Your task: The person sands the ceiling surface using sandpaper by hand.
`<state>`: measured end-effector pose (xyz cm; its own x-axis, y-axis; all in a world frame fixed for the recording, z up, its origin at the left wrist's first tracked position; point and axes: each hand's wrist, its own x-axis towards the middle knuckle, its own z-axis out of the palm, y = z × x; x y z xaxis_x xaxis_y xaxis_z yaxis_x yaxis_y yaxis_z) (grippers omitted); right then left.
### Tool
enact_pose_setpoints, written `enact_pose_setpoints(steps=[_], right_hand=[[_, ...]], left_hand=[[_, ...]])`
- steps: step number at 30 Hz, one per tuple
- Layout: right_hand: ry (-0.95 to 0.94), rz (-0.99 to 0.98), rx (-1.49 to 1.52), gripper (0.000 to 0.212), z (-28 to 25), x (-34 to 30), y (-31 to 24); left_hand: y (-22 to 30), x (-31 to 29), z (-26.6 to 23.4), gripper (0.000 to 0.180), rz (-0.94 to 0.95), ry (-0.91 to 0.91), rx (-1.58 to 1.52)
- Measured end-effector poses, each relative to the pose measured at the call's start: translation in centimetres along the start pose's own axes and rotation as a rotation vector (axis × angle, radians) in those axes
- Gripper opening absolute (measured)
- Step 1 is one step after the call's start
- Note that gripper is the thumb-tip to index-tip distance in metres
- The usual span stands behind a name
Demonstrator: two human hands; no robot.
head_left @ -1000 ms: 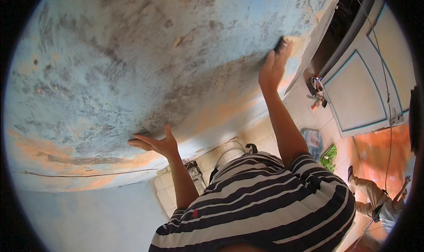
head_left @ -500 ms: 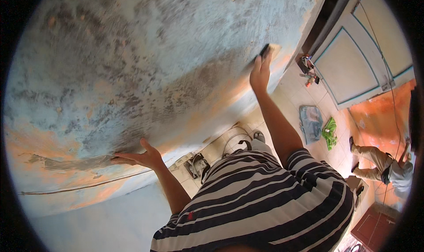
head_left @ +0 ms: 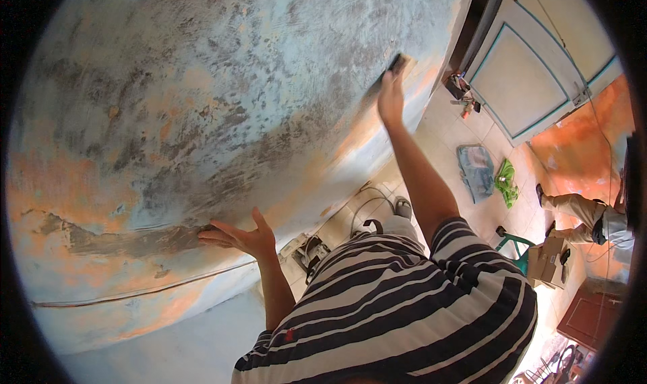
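A patchy blue, orange and grey wall [head_left: 269, 81], scuffed and stained, fills the upper left. My right hand [head_left: 391, 101], slightly blurred, is closed on a small sanding block [head_left: 403, 64], dark on one side and pale on the other. The block lies against the wall near its right edge. Lower down on the left, my left hand [head_left: 246, 239] is held with fingers spread and thumb up. Its fingertips are at the wall, beside a rough grey plaster strip [head_left: 128, 242]. Nothing is in that hand.
A thin cable [head_left: 148, 295] runs along the wall's lower part. On the tiled floor are a blue-grey plastic sheet [head_left: 476, 174], a green cloth [head_left: 506, 182], tools [head_left: 464, 96] and a cardboard box [head_left: 549, 261]. Another person [head_left: 579, 222] is at the orange wall on the right.
My right hand and the block have shifted slightly up and left in view. My left hand appears farther right, its fingers more spread. The view has turned, showing more of the box.
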<state>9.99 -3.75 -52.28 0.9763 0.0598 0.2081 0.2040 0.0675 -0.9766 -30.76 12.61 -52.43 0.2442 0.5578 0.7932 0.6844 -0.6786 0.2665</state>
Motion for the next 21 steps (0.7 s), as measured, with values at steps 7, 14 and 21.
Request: enact_pose_setpoints(steps=[7,14,21], right_hand=[[-0.327,-0.475,-0.343,0.061,6.6,-15.8,-5.9],[-0.136,-0.394,-0.031,0.064,4.4,-8.0,-1.3],[0.006,-0.493,-0.384,0.063,6.3,-12.4,0.3]], left_hand=[[0.8,0.1,0.1,0.107,0.003,0.01,-0.001],[0.2,-0.4,-1.4,0.104,-0.019,-0.052,-0.062],[-0.5,-1.4,-0.5,0.105,-0.052,-0.101,-0.052]])
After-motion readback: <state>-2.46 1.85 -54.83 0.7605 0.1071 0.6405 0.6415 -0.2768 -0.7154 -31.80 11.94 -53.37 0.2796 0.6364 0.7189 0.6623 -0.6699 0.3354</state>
